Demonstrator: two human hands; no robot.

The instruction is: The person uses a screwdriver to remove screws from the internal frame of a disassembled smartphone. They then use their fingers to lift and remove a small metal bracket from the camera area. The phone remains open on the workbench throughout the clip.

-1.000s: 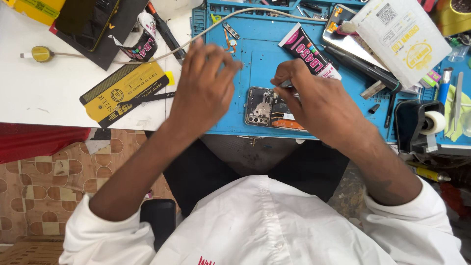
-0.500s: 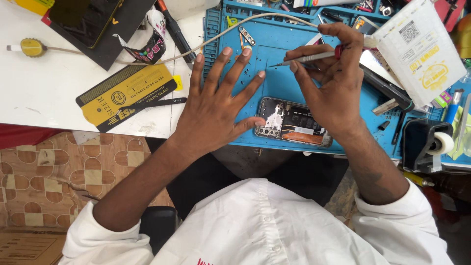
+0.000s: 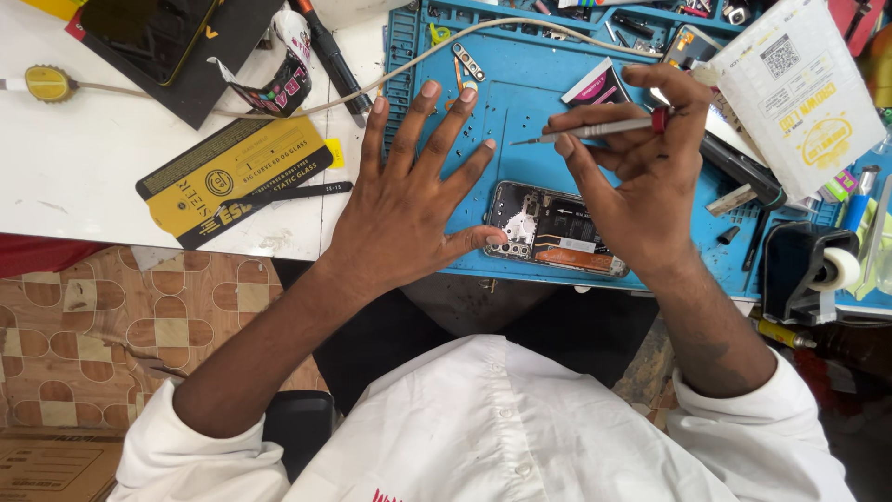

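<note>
Pretty clearly a phone repair bench, small shop kind of setup. There's a blue silicone repair mat point(image 3: 520, 102) with little parts trays molded along its top edge, sitting on a white counter point(image 3: 93, 177). An opened phone point(image 3: 556, 230) with its guts showing lies on the mat, a precision screwdriver point(image 3: 595, 130) is in use, and a tape dispenser point(image 3: 808, 274), tweezers point(image 3: 288, 192) and screen-protector packaging point(image 3: 237, 177) lie around.

Clutter all round the blue mat point(image 3: 530, 112).
Yellow-black card point(image 3: 232, 177), tape dispenser point(image 3: 806, 271), white packet point(image 3: 797, 88), black tweezers point(image 3: 288, 191) lying about.
</note>
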